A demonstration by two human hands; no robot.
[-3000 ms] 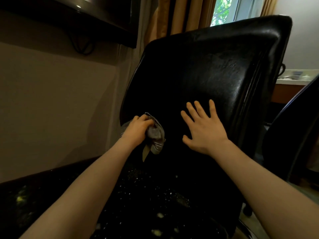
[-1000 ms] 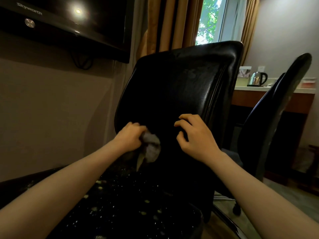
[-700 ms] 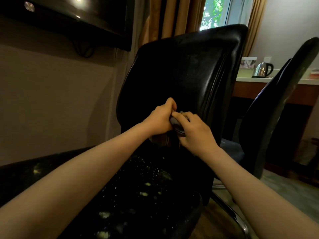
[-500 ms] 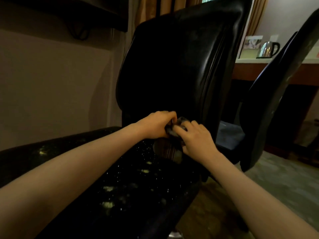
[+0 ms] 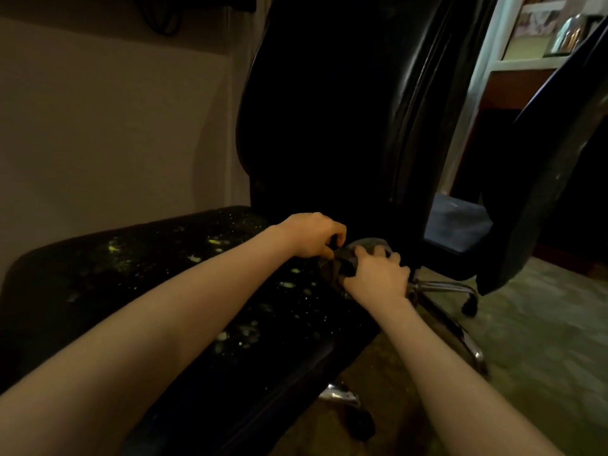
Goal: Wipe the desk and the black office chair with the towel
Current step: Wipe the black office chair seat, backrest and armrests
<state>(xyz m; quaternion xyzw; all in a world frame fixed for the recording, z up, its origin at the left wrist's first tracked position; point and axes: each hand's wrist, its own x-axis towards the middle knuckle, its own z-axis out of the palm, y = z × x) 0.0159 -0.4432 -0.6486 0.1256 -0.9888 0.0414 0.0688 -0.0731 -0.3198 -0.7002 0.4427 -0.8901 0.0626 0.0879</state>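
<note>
2 hands, left [image 5: 311,235] and right [image 5: 378,276], tight around the towel [image 5: 343,260] against the black office chair [image 5: 329,110]

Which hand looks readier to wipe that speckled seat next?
Probably the right hand: it grips most of the towel just above the seat; the left hand only pinches its edge.

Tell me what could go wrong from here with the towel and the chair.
1. The towel is bunched between the left hand and right hand; a wad that small may just smear the pale specks on the seat.
2. The chair stands on wheels; a firm push could roll it into the second chair close by.
</note>
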